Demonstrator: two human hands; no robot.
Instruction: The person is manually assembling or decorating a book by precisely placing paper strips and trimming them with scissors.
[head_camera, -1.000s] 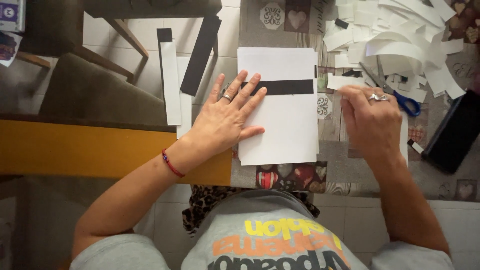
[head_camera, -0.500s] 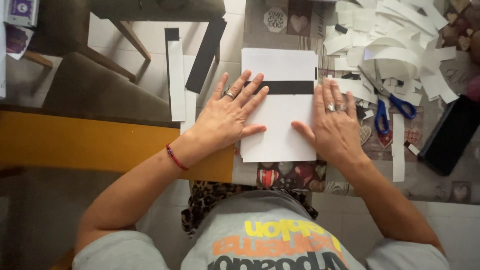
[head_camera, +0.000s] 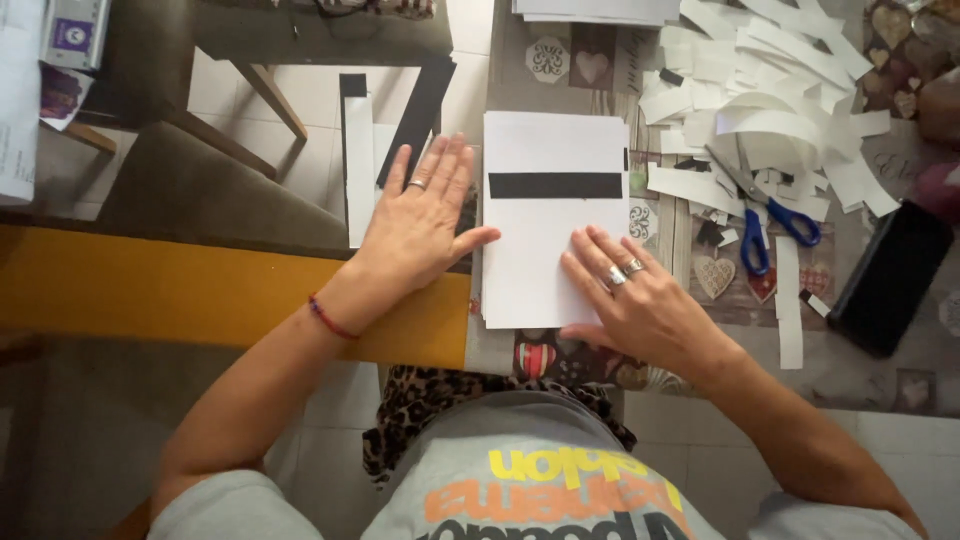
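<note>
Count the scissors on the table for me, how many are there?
1. The blue-handled scissors lie right of the white sheet, at the edge of the paper strip pile. More could be hidden under it.

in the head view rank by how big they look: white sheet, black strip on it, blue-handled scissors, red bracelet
1. white sheet
2. black strip
3. blue-handled scissors, close to the strip in length, so that order is unsure
4. red bracelet
</note>
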